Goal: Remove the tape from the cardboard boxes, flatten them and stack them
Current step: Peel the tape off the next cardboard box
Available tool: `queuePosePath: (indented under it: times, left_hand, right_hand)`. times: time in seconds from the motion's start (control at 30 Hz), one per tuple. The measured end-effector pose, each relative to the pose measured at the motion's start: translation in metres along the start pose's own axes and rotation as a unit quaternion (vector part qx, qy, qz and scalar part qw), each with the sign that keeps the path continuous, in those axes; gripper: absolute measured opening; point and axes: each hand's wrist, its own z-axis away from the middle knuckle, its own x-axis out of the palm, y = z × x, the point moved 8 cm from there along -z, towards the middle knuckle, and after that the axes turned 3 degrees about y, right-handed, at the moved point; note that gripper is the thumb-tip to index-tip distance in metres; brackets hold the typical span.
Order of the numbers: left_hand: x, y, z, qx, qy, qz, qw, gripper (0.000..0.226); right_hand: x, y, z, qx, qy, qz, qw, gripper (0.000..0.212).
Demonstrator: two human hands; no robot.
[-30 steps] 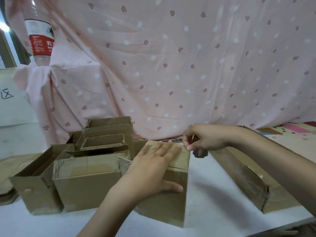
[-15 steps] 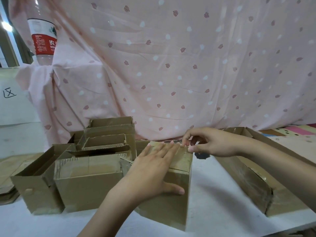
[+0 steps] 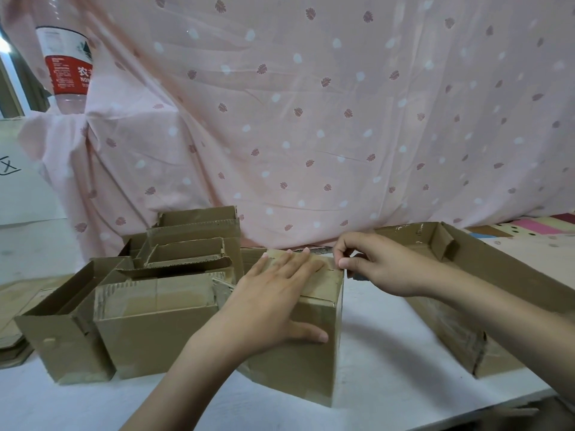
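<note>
Up left, a bottle label reads 农; left hand flat on box, right hand pinching its tape.

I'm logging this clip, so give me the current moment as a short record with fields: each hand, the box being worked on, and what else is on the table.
left hand: flat on the closed box, steadying it
right hand: pinching at the tape on the box's top right edge
left of it: open boxes, clustered
right of it: long open box
surface: white table
</note>
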Motion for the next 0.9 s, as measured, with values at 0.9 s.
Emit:
queuePosePath:
  times: [0.9]
  left_hand:
    - [0.006, -0.006, -0.002, -0.005, -0.048, -0.016, 0.999, 0.109]
  right_hand:
    - [-0.009, -0.002, 0.018, -0.052, 0.069, -0.212, 0.973, 0.021]
